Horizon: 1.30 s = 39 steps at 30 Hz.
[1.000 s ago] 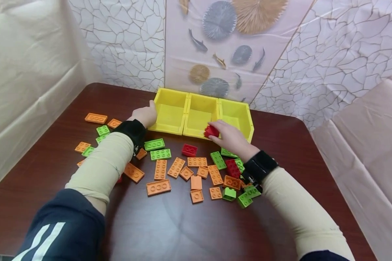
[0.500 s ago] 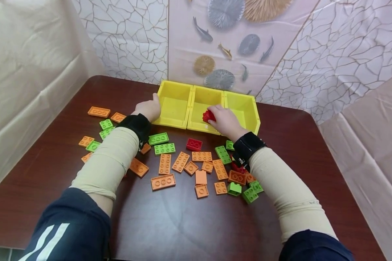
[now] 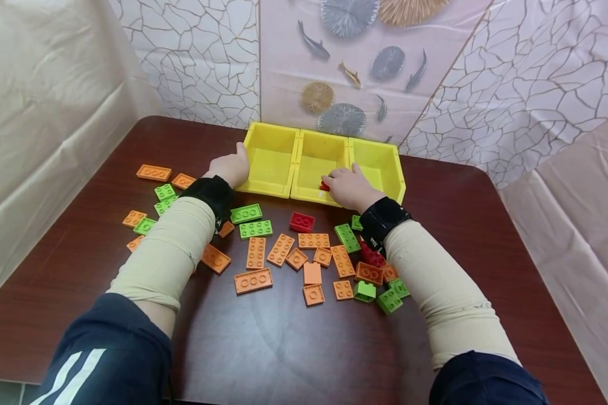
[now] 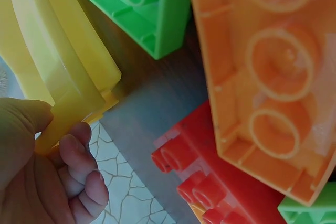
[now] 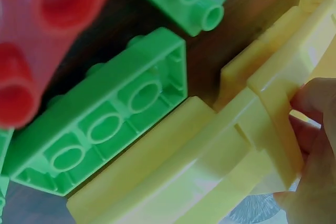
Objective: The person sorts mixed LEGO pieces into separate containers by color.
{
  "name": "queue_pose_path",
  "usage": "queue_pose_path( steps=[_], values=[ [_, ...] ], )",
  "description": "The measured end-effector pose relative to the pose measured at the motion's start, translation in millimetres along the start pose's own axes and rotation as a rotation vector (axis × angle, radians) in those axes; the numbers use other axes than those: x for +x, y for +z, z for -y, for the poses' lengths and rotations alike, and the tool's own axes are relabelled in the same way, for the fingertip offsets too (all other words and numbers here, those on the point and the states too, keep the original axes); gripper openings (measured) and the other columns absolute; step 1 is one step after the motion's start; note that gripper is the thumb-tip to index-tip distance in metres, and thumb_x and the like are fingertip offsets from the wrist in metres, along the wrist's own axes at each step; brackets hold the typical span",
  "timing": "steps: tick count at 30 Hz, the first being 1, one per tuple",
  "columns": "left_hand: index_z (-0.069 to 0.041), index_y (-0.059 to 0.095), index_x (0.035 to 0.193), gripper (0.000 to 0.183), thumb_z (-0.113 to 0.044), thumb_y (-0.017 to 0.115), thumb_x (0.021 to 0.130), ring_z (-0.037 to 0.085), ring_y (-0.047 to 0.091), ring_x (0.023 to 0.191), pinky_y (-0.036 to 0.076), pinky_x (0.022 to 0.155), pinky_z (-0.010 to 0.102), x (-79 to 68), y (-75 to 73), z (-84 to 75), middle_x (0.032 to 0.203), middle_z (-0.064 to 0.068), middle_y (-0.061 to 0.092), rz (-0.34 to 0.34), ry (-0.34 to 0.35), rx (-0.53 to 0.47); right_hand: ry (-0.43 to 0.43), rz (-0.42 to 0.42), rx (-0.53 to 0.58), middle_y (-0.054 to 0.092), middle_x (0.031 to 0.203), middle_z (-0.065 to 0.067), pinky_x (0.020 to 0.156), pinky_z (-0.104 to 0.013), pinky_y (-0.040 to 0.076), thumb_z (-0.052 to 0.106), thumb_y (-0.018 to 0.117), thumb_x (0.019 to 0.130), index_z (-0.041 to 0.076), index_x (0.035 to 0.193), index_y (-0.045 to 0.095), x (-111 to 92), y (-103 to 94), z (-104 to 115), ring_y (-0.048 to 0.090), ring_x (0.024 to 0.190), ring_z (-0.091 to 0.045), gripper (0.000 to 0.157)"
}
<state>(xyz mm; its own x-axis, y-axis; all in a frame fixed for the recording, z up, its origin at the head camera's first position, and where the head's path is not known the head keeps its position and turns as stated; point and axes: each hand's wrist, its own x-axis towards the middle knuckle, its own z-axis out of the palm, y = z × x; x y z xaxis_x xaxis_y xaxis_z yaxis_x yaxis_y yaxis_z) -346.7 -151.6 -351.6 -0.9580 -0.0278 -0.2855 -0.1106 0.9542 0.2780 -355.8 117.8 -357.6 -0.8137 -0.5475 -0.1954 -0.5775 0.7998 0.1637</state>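
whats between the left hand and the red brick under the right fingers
The head view shows the left compartment of the yellow tray, a divider and part of the middle compartment.

Fingers [image 4: 76, 155] pinch yellow tray [image 4: 60, 51]; orange brick [image 4: 270, 90] near red brick [image 4: 223, 163].

Smooth yellow plastic forms the tray [image 3: 321, 163] at upper centre of the head view, its rim softly shiny in the right wrist view. Hard moulded plastic makes up the orange bricks [image 3: 253, 280], green bricks [image 3: 255, 229] and red bricks [image 3: 302, 221] across mid-frame, their hollow undersides slick up close in both wrist views. The dark, wood-look tabletop [image 3: 284, 354] carries a polished finish, throwing back pale light at lower centre. Creased sheeting [image 3: 56, 140] with a faint sheen hangs at far left; rumpled, crackle-printed sheeting [image 3: 557, 84] gleams at upper right. At lower left, a navy cloth sleeve [image 3: 116, 343] appears matt below a wrinkled beige fabric wrap [image 3: 157, 247] and a dull black strap [image 3: 210, 199].
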Motion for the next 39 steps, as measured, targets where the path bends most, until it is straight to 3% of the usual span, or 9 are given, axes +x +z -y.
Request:
queue_pose_path(
  steps=[9,14,18,21,26,30,39],
  values=[
    [-0.003,-0.01,0.146,0.056,-0.027,0.017,0.103,0.032,0.049,0.089,0.038,0.086,0.042,-0.1,3.9,-4.7,0.09,0.015,0.046,0.015,0.009,-0.004,-0.014,-0.034,-0.03,0.053,0.131,-0.008,0.107,-0.057,0.009,0.015,0.041,0.099,0.012,0.138,0.047,-8.9,10.9,-2.4,0.038,0.125,-0.03,0.039],
    [-0.002,-0.01,0.146,0.055,-0.027,0.016,0.103,0.032,0.049,0.087,0.038,0.086,0.042,-1.2,3.2,-4.6,0.09,0.015,0.046,0.019,0.014,-0.012,-0.063,-0.129,0.03,0.049,0.135,-0.011,0.108,-0.055,0.009,0.012,0.045,0.097,0.01,0.138,0.045,-26.6,5.9,-5.1,0.038,0.128,-0.029,0.041],
    [-0.003,-0.013,0.146,0.057,-0.027,0.017,0.103,0.033,0.048,0.09,0.037,0.087,0.043,-2.1,-0.5,-3.0,0.091,0.016,0.045,0.023,0.007,-0.014,-0.144,-0.28,0.157,0.05,0.132,-0.015,0.106,-0.049,0.024,0.007,0.051,0.093,0.004,0.133,0.051,-52.7,3.4,-13.9,0.044,0.123,-0.031,0.04],
    [-0.003,-0.016,0.145,0.057,-0.027,0.016,0.103,0.033,0.048,0.088,0.037,0.087,0.044,-1.6,-1.9,-0.7,0.091,0.016,0.045,0.025,0.004,-0.006,-0.185,-0.307,0.243,0.054,0.126,-0.017,0.099,-0.045,0.036,0.003,0.054,0.091,0.001,0.128,0.054,-77.0,8.5,-21.6,0.048,0.117,-0.032,0.038],
    [-0.001,-0.016,0.145,0.059,-0.022,0.02,0.103,0.034,0.049,0.086,0.039,0.085,0.045,0.3,-2.8,2.2,0.089,0.017,0.047,0.011,0.029,0.044,-0.12,-0.141,0.311,0.053,0.125,-0.017,0.094,-0.046,0.041,0.008,0.059,0.09,0.001,0.129,0.052,-115.2,21.3,-29.0,0.049,0.115,-0.031,0.04],
    [0.001,-0.014,0.144,0.059,-0.017,0.022,0.102,0.034,0.05,0.086,0.04,0.083,0.047,-0.6,-5.0,2.1,0.09,0.017,0.048,0.007,0.042,0.069,-0.04,-0.02,0.34,0.054,0.124,-0.016,0.092,-0.046,0.042,0.017,0.061,0.09,0.003,0.131,0.052,-133.7,28.8,-25.1,0.05,0.113,-0.028,0.044],
    [0.001,-0.012,0.145,0.058,-0.016,0.022,0.101,0.034,0.05,0.089,0.04,0.084,0.047,2.1,-0.9,-2.6,0.093,0.019,0.049,0.009,0.047,0.083,0.108,0.019,0.257,0.05,0.112,-0.016,0.076,-0.039,0.05,0.034,0.06,0.09,0.006,0.135,0.047,-139.8,44.7,-3.5,0.054,0.087,-0.024,0.054]
  ],
)
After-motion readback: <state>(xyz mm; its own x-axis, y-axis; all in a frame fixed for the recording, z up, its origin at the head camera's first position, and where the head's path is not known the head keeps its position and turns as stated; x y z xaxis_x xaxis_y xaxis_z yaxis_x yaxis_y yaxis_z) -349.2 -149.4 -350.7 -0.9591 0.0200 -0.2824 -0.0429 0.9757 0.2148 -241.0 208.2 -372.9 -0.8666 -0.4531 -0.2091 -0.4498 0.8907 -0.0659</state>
